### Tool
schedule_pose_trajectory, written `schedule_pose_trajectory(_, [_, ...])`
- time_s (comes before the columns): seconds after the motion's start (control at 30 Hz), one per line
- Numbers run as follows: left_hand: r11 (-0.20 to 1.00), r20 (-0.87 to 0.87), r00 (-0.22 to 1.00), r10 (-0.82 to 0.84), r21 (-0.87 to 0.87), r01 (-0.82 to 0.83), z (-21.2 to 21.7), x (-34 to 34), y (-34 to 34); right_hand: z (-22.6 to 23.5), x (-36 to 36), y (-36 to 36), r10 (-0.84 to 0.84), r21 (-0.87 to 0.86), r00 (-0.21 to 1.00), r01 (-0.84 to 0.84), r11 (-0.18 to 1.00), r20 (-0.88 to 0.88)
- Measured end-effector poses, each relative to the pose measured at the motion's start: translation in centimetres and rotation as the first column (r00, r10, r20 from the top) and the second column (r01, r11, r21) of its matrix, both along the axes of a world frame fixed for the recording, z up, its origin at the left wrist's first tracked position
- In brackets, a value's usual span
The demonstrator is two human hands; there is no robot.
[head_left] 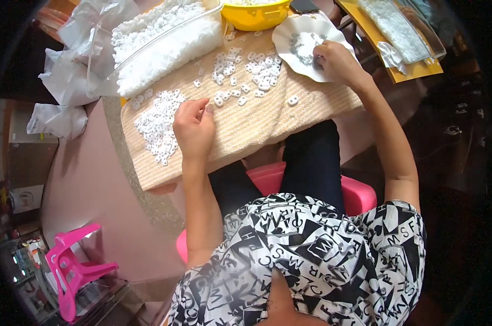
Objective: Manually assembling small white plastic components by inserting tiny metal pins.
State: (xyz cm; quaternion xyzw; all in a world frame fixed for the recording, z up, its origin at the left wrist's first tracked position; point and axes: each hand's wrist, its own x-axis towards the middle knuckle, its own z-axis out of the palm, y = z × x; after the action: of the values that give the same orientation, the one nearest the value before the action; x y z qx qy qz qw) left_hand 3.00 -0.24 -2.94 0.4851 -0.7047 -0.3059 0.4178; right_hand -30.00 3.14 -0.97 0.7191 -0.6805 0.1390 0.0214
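Small grey parts [296, 43] could scatter if our right hand [339, 64] tips the scalloped white dish [283, 35].
Its fingers bend down into that dish; our left hand [194, 129] is loosely curled, and we cannot tell whether either holds anything. White two-holed plastic pieces [158, 125] lie beside our left wrist, which could sweep some off the cloth-covered worktop [240, 130].

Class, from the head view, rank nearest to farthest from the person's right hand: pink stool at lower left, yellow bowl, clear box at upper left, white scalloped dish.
1. White scalloped dish: under the right hand.
2. Yellow bowl: left and farther forward.
3. Clear box: farther left.
4. Pink stool: lower left.
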Motion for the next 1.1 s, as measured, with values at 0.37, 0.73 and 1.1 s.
schedule_pose_trajectory(0.37, [0.927,0.399,0.915,-0.063,-0.317,0.201,-0.3,-2.4,-2.9,-0.3,0.3,0.1,0.001,-0.164,1.000,-0.002,0.986,-0.004])
schedule_pose_trajectory(0.73, [0.981,0.264,0.956,-0.131,-0.102,0.162,0.6,-2.7,-2.8,2.6,1.8,0.9,-0.109,0.117,0.194,-0.034,0.993,0.975])
schedule_pose_trajectory(1.1, [0.680,-0.921,0.365,0.138,0.356,0.641,4.4,-1.4,4.1,5.1,14.3,3.1,0.049,-0.033,0.062,-0.239,0.971,0.997])
